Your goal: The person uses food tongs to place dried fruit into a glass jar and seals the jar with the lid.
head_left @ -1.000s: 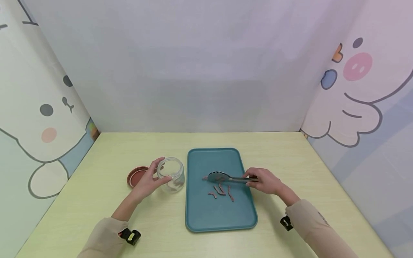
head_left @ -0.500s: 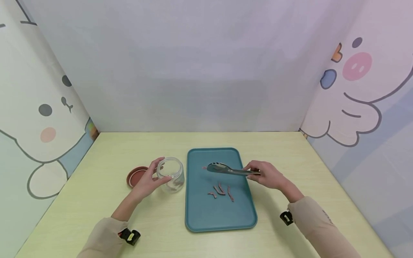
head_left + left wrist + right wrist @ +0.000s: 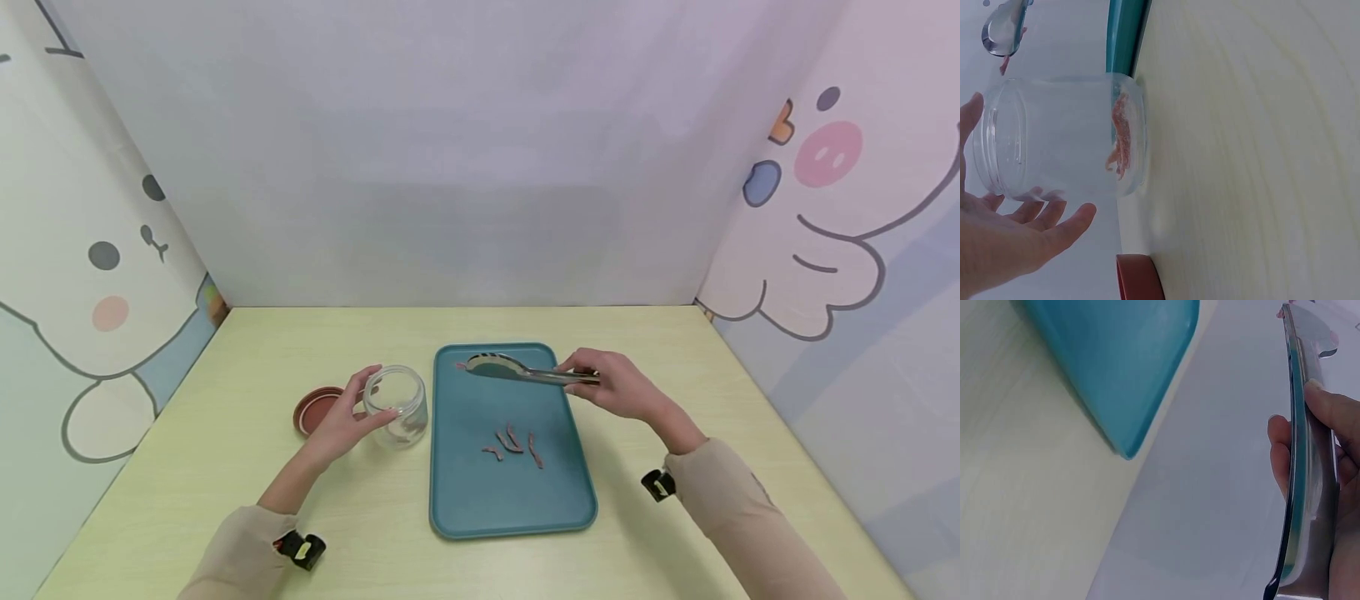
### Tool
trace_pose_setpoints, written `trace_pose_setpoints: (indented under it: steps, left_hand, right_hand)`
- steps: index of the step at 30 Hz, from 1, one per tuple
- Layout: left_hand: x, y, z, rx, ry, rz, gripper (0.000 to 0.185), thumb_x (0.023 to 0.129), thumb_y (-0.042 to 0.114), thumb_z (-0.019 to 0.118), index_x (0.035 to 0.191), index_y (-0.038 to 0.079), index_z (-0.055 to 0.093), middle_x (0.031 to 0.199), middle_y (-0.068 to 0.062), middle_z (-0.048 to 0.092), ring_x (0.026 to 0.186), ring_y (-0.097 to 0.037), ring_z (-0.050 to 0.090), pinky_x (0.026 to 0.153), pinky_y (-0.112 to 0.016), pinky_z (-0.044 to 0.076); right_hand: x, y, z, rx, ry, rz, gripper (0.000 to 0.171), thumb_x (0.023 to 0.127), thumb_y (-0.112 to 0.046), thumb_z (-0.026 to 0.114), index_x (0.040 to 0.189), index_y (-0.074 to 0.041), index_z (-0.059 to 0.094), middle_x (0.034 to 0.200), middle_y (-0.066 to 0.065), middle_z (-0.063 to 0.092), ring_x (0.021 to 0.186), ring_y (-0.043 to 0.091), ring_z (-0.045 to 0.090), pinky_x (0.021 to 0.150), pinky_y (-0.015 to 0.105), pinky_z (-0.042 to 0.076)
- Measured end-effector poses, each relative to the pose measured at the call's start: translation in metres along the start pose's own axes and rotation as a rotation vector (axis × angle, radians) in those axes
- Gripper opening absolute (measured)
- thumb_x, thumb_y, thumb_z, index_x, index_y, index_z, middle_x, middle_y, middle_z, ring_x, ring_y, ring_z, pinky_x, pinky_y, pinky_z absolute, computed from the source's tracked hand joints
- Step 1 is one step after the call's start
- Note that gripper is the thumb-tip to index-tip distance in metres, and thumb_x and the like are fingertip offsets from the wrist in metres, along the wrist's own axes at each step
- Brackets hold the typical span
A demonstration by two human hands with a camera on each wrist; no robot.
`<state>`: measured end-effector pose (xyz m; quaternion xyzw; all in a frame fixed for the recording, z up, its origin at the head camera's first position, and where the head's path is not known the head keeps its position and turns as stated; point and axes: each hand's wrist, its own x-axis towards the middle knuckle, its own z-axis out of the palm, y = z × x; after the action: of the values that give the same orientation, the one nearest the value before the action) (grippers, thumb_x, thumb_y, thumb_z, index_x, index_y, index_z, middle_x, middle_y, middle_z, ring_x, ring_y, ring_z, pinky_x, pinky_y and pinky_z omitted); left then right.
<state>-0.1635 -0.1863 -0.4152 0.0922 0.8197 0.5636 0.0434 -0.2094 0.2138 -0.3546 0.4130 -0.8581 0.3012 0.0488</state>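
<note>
My left hand (image 3: 352, 414) curls round a clear glass jar (image 3: 397, 405) standing on the table just left of a teal tray (image 3: 517, 500). The left wrist view shows the jar (image 3: 1066, 140) with a few pink strips (image 3: 1119, 140) at its bottom. My right hand (image 3: 603, 385) grips metal tongs (image 3: 517, 370), held level above the tray's far end. The tongs pinch one small pink strip (image 3: 460, 365) at their tip. Several more pink strips (image 3: 513, 442) lie mid-tray. In the right wrist view my fingers (image 3: 1335, 425) squeeze the tongs (image 3: 1304, 456) together.
A red-brown lid (image 3: 315, 410) lies flat on the table left of the jar, behind my left hand. White panels with cartoon animals wall the table on three sides. The pale yellow tabletop (image 3: 735, 400) stretches right of the tray.
My right hand has lifted the tongs off the strips on the tray and carried them up and leftward, with one strip in the tip. The left hand and jar have stayed put.
</note>
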Motion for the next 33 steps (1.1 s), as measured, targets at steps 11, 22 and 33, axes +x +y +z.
trace_pose_setpoints:
  steps: [11, 22, 33]
  left_hand:
    - [0.000, -0.001, 0.000, -0.005, -0.001, 0.004, 0.074, 0.079, 0.028, 0.066, 0.137, 0.015, 0.021, 0.135, -0.017, 0.027, 0.123, -0.037, 0.025, 0.089, -0.046, 0.038]
    - [0.000, -0.001, 0.000, 0.007, 0.003, 0.000, 0.075, 0.079, 0.029, 0.066, 0.137, 0.015, 0.021, 0.135, -0.017, 0.028, 0.124, -0.036, 0.025, 0.090, -0.047, 0.036]
    - [0.000, -0.001, 0.000, 0.007, -0.001, 0.014, 0.073, 0.080, 0.028, 0.066, 0.137, 0.016, 0.022, 0.134, -0.017, 0.029, 0.123, -0.036, 0.025, 0.091, -0.049, 0.034]
  right_hand:
    - [0.027, -0.021, 0.002, -0.001, -0.006, -0.077, 0.021, 0.080, -0.009, 0.065, 0.100, -0.011, 0.060, 0.080, -0.010, 0.053, 0.059, 0.005, 0.045, 0.050, 0.023, 0.041]
    - [0.044, -0.035, 0.017, -0.023, -0.043, -0.119, 0.023, 0.081, -0.011, 0.065, 0.103, -0.008, 0.060, 0.082, -0.007, 0.054, 0.060, 0.004, 0.046, 0.053, 0.022, 0.042]
    - [0.058, -0.046, 0.031, -0.041, -0.046, -0.161, 0.022, 0.081, -0.012, 0.065, 0.102, -0.008, 0.060, 0.083, -0.002, 0.055, 0.064, 0.006, 0.049, 0.055, 0.023, 0.042]
